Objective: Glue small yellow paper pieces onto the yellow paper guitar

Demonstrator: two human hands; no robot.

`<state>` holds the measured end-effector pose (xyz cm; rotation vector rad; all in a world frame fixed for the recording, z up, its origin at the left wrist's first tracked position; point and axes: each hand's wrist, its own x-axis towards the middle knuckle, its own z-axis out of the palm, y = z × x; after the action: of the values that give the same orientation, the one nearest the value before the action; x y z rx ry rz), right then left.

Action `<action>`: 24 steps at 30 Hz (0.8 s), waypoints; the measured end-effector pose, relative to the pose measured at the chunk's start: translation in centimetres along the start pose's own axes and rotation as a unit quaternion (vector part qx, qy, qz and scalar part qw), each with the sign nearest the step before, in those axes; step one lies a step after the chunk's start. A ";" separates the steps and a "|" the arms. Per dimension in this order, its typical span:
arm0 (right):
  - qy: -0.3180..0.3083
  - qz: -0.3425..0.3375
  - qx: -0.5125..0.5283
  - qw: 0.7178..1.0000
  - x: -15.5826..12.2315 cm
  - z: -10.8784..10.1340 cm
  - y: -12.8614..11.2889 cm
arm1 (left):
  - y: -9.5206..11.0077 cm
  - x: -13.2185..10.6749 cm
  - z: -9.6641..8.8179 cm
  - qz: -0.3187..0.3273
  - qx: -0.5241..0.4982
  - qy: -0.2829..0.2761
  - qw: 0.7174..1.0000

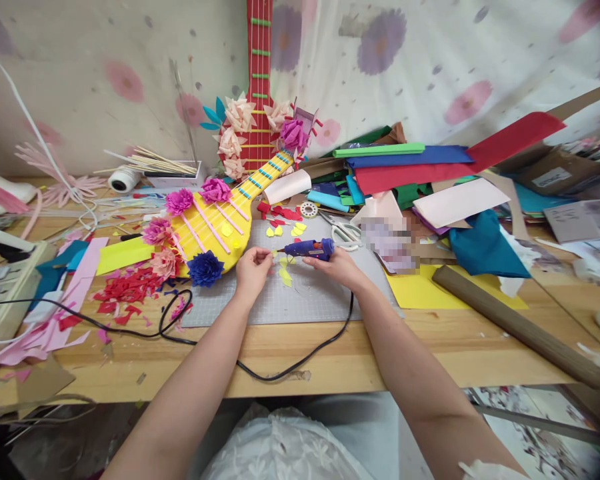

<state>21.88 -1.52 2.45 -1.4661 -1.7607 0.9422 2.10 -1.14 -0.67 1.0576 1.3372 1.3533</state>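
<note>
- Right hand (341,268): closed around the blue glue gun (307,249); whether the trigger is pressed cannot be told.
- Left hand (254,270): thumb and finger drawn into a pinch, apparently on a small yellow piece (275,254) at the nozzle; too small to be certain. A fingertip hold probably keeps the rest of the hand off the hot end.
- Glue gun location: above the grey cutting mat (320,311), between the hands, in front of the person.
- Orientation: nozzle points to the person's left, at the left fingertips; rear end to the right. Long axis runs crosswise, roughly parallel to the table's front edge, near level. Likely chosen so the tip meets the pinched piece directly.
- Yellow cut pieces (285,275) lie on the mat beneath the nozzle, presumably for easy reach.
- Black cord (290,375) sags below the hands toward the table edge and runs left, seemingly slack enough to let the tool move.
- Yellow paper instrument (241,227) lies left of the nozzle, neck slanting away to the right; blue flower (205,269) at its near edge.
- Scissors (347,235) rest just behind the tool, apparently parked within reach.
</note>
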 end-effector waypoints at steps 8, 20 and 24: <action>-0.017 -0.001 0.002 1.000 0.0 -0.4 0.1 | 0.4 0.0 0.1 -0.011 -0.013 0.006 1.000; 0.161 0.107 -0.112 0.975 2.4 -0.7 2.2 | 0.8 -0.4 0.6 -0.041 -0.098 0.041 0.993; 0.187 0.098 -0.185 0.960 2.9 0.0 2.5 | 1.7 -1.2 1.1 -0.093 -0.172 0.049 0.979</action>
<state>22.75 1.62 0.42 -1.9391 -1.5810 0.3927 3.36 -2.01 1.10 0.6232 1.1844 1.4450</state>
